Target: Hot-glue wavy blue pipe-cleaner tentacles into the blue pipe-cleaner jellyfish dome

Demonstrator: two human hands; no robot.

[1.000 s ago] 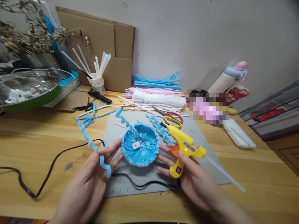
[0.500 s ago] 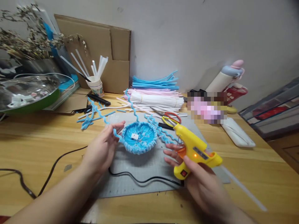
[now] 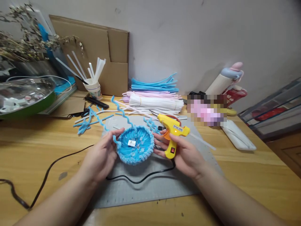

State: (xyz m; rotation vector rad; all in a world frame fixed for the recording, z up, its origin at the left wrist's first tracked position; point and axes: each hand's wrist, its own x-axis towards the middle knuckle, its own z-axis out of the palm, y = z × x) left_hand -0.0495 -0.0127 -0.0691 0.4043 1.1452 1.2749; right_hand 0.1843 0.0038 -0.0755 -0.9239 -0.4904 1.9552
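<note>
My left hand [image 3: 102,157] grips the left rim of a blue pipe-cleaner bowl [image 3: 124,139], its thumb side along the edge. Inside the bowl sits a small white block [image 3: 131,143] with a dark mark, among clear glue blobs. Wavy blue pipe cleaners [image 3: 122,112] rise from the bowl's far and left edges. A yellow hot glue gun [image 3: 173,127] rests in my right hand [image 3: 188,155], nozzle pointing up and left, a clear glue stick trailing from its back. The outstretched fingertips of that hand reach the bowl's right rim.
Under the bowl lies a grey cutting mat [image 3: 141,197], crossed by the gun's black cord [image 3: 141,182]. Behind are bundled white pipe cleaners [image 3: 155,103], blue pipe cleaners [image 3: 152,84] and a cup [image 3: 92,89] of glue sticks. A white bottle [image 3: 217,83] stands at right.
My right hand has moved left with the glue gun, bringing its fingers to the bowl's right side. The bowl has shifted slightly left and nearer and tilted a little, with my left hand at its rim.
</note>
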